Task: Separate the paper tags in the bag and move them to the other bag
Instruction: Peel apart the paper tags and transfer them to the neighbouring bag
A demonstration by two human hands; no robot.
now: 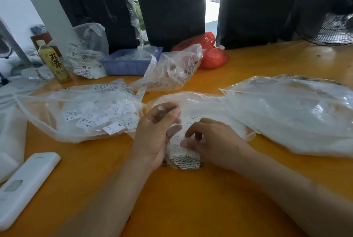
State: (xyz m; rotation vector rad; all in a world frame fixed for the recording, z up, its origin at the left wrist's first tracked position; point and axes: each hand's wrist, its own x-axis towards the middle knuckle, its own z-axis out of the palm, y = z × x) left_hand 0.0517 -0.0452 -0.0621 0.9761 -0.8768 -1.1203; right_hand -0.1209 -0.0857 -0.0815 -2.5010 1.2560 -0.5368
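A clear plastic bag (pixel 202 110) full of white paper tags lies in the middle of the orange table. My left hand (pixel 156 133) reaches in at its near end with fingers curled, and my right hand (pixel 212 141) pinches the white tags (pixel 177 141) at the bag's mouth. The fingertips are blurred. To the left lies a second clear bag (pixel 47 118) holding several loose printed size tags (pixel 107 120).
A white remote (pixel 24 185) lies at the near left. At the back stand a green bottle (pixel 53 61), a blue tray (pixel 126 64), more clear bags (pixel 172 68), a red bag (pixel 212 55) and black wrapped bundles. A large clear bag (pixel 298 114) lies right.
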